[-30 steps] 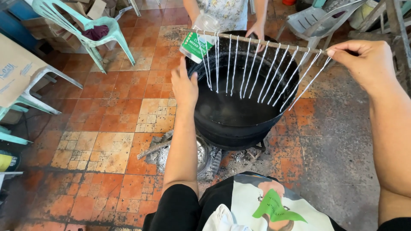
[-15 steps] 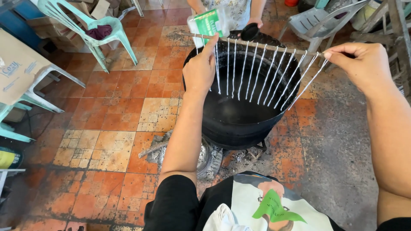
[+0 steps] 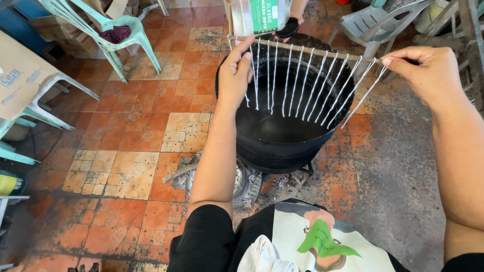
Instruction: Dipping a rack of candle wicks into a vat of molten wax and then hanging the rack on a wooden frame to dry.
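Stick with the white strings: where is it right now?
In the head view the stick spans the upper middle, level above the black pot, its ends pinched by the left hand and right hand, strings hanging toward the pot.

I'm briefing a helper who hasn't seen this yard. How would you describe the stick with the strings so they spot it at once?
Find the big round black pot on the orange tiled floor. Held level above its mouth is a thin wooden stick, pinched by the left hand and the right hand. A row of white strings dangling from it sets it apart from the clear jar behind.
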